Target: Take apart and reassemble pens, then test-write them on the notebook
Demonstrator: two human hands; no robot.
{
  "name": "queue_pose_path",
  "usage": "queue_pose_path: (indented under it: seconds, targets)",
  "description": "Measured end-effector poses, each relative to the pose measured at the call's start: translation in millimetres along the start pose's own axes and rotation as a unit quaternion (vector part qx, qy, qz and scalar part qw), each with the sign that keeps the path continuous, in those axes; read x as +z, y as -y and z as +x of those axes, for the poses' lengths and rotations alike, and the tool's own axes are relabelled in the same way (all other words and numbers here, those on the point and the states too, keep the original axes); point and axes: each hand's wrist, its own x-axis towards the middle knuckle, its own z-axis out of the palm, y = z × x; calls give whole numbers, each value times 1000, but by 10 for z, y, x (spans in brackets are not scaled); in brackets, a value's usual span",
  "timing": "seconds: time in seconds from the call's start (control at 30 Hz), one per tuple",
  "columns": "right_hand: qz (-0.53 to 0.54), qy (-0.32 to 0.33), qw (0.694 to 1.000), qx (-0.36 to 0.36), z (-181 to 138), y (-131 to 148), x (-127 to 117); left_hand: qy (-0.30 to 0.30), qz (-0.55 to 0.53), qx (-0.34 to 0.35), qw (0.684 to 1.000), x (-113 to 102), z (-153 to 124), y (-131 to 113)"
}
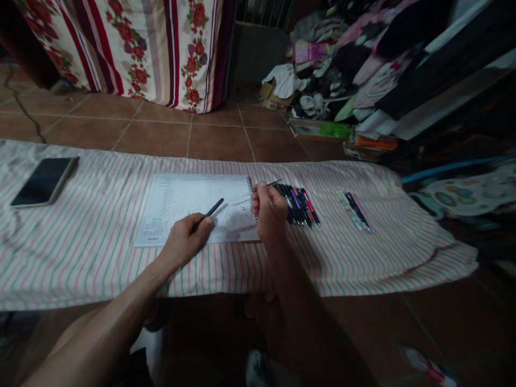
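Note:
My left hand (186, 237) is closed around a black pen barrel (214, 207), which slants up to the right over the spiral notebook (197, 196). Pinched in my right hand (270, 210) is a thin pen refill (274, 183); one end shows dark above the hand and a finer, pale length points left over the page. A tiny shiny pen part (242, 208) lies on the paper between both hands. Just right of my right hand, several pens (300, 204) lie side by side, mostly black, with purple and red ones among them.
A striped cloth (100, 215) covers the low table. A phone (44, 181) lies at the far left. Further right are a few slim packets or pens (357, 210). Behind are a floral curtain (161, 54), tiled floor and heaped clothes (334, 59).

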Motion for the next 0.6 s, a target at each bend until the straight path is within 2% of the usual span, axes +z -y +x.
queue_pose_path:
  seconds: [0.17, 0.33, 0.6]
  targets:
    - [19, -10, 1000, -13, -26, 42, 26, 6, 34, 20, 999, 3, -23, -34]
    - [14, 6, 1000, -4, -56, 55, 59, 8, 26, 0, 1000, 5, -37, -87]
    - [4, 16, 1000, -5, -60, 54, 57, 14, 40, 7, 999, -5, -36, -110]
